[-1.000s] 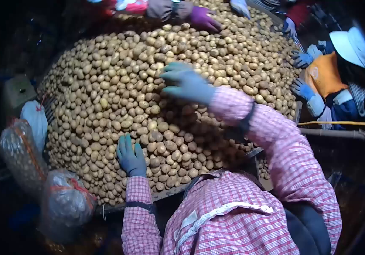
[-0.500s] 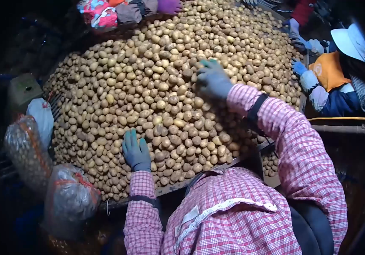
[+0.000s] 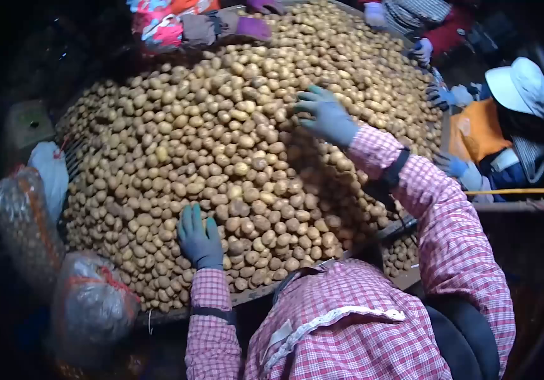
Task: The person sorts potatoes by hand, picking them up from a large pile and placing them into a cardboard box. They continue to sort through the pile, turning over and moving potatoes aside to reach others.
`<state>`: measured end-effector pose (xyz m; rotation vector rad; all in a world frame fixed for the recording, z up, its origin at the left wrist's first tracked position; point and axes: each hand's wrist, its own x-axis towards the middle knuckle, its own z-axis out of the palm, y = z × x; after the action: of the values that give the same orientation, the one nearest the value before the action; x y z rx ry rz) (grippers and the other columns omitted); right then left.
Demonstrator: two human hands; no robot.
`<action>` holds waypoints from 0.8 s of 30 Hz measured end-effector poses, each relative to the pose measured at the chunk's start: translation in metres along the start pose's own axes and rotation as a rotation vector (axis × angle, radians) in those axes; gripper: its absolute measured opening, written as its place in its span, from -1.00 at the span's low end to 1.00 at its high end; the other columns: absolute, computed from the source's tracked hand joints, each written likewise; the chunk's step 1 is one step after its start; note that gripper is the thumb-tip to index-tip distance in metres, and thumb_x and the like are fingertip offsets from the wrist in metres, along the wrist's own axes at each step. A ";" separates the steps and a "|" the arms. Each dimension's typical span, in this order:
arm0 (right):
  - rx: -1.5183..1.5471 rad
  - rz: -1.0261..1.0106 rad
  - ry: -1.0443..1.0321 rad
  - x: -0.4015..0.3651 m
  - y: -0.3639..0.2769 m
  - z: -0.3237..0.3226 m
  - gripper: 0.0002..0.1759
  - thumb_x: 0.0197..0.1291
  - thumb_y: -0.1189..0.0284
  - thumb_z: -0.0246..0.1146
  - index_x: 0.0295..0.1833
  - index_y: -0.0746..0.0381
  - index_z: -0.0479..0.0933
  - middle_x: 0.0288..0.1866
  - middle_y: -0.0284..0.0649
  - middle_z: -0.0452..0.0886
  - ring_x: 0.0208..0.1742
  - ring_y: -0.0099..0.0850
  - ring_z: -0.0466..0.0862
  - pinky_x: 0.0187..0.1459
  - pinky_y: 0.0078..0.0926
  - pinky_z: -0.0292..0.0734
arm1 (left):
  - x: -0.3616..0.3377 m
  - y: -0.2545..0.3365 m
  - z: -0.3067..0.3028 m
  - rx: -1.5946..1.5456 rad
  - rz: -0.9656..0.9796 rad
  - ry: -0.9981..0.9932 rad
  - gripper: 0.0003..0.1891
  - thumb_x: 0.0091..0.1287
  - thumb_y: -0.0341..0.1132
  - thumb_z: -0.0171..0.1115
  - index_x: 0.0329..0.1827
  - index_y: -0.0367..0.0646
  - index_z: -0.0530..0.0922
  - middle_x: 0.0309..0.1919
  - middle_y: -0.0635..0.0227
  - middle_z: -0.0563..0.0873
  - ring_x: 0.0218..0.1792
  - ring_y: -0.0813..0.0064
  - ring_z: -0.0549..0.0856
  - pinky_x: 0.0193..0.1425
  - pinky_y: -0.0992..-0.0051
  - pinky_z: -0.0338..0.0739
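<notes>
A large heap of small tan potatoes (image 3: 177, 149) covers the table in front of me. My left hand (image 3: 200, 239), in a grey glove with green fingertips, lies on the near part of the heap with its fingers stretched and the thumb apart. Farther out, to the right of the middle, my right hand (image 3: 328, 117) in a matching glove hovers over or lightly touches the potatoes, fingers spread. It casts a dark shadow on the heap below it. I see nothing held in either hand.
Filled clear bags (image 3: 94, 301) and a white bag (image 3: 49, 174) stand at the left edge. Co-workers' gloved hands (image 3: 253, 28) reach in from the far side. A person in a white hat (image 3: 519, 85) is at the right. The table's metal rim (image 3: 253, 294) runs before me.
My right hand has opened its fingers wider and lifted slightly, its shadow now larger. The left hand stays on the potatoes. The view has shifted a little; the right-hand co-worker's hands have moved.
</notes>
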<state>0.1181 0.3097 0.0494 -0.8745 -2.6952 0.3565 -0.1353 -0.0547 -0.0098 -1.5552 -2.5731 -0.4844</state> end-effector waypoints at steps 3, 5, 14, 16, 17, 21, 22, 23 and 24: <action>0.190 -0.103 -0.065 0.074 -0.070 0.045 -0.58 0.17 0.08 0.39 0.06 0.06 0.73 0.16 -0.29 0.66 0.34 -0.19 0.51 0.31 -0.13 0.43 | 0.001 -0.001 0.001 -0.011 -0.021 0.006 -0.51 0.43 -0.15 0.25 0.39 -0.11 0.62 0.43 0.14 0.57 0.39 0.00 0.51 0.49 0.06 0.43; 0.126 -0.152 0.005 0.104 -0.104 0.089 -0.52 0.20 0.05 0.38 0.17 0.04 0.69 0.34 -0.30 0.60 0.47 -0.18 0.43 0.42 -0.03 0.32 | 0.003 0.001 -0.001 -0.003 -0.021 -0.001 -0.51 0.42 -0.15 0.25 0.39 -0.08 0.62 0.42 0.16 0.58 0.38 -0.01 0.52 0.49 0.06 0.42; -0.185 -0.122 -0.282 0.101 -0.084 0.075 -0.31 0.28 -0.22 0.27 0.31 0.04 0.63 0.55 -0.31 0.46 0.71 -0.21 0.14 0.68 0.11 -0.11 | 0.002 0.004 -0.007 0.004 -0.098 -0.078 -0.46 0.47 -0.15 0.24 0.51 -0.01 0.54 0.51 0.22 0.50 0.44 0.05 0.48 0.58 0.09 0.34; -0.237 -0.099 -0.326 0.090 -0.068 0.066 -0.33 0.28 -0.19 0.29 0.30 0.05 0.62 0.50 -0.30 0.50 0.70 -0.21 0.18 0.63 0.12 0.00 | 0.002 0.003 -0.007 -0.018 -0.095 -0.065 -0.48 0.48 -0.15 0.24 0.50 0.01 0.54 0.50 0.22 0.51 0.44 0.06 0.49 0.59 0.09 0.34; -0.280 -0.098 -0.282 0.082 -0.058 0.061 -0.35 0.27 -0.16 0.30 0.29 0.05 0.62 0.47 -0.29 0.52 0.69 -0.21 0.21 0.60 0.13 0.07 | 0.002 0.002 -0.006 -0.031 -0.087 -0.049 -0.48 0.48 -0.15 0.24 0.49 0.00 0.55 0.50 0.22 0.51 0.44 0.06 0.49 0.59 0.08 0.34; -0.271 -0.050 -0.139 0.049 0.029 0.048 -0.49 0.26 0.01 0.34 0.25 -0.02 0.64 0.43 -0.27 0.56 0.61 -0.26 0.33 0.49 -0.06 0.28 | 0.002 -0.002 -0.002 -0.044 -0.085 -0.032 -0.48 0.48 -0.13 0.24 0.49 0.00 0.55 0.50 0.22 0.51 0.44 0.06 0.48 0.60 0.09 0.33; -0.325 0.037 -0.236 0.037 0.030 0.030 -0.50 0.24 0.04 0.34 0.25 -0.03 0.64 0.45 -0.29 0.55 0.59 -0.26 0.35 0.47 -0.08 0.30 | 0.001 -0.003 -0.002 -0.049 -0.086 -0.036 -0.48 0.49 -0.12 0.24 0.49 0.00 0.55 0.50 0.23 0.51 0.44 0.06 0.48 0.60 0.09 0.33; -0.381 0.128 -0.331 0.024 0.033 0.010 -0.51 0.22 0.07 0.34 0.24 -0.03 0.64 0.48 -0.31 0.53 0.57 -0.27 0.37 0.45 -0.11 0.33 | 0.000 -0.003 -0.001 -0.044 -0.090 -0.039 -0.48 0.49 -0.11 0.24 0.49 0.00 0.55 0.50 0.23 0.51 0.45 0.06 0.48 0.60 0.09 0.32; -0.455 0.015 -0.174 0.003 0.059 0.018 -0.47 0.19 0.07 0.35 0.27 -0.04 0.64 0.53 -0.36 0.49 0.55 -0.23 0.39 0.43 -0.09 0.34 | 0.000 -0.003 0.000 -0.040 -0.094 -0.042 -0.48 0.49 -0.10 0.23 0.49 0.00 0.55 0.50 0.23 0.51 0.45 0.06 0.48 0.61 0.10 0.32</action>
<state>0.1408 0.3550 0.0144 -1.0203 -2.9886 -0.2001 -0.1379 -0.0560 -0.0106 -1.4771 -2.6935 -0.5205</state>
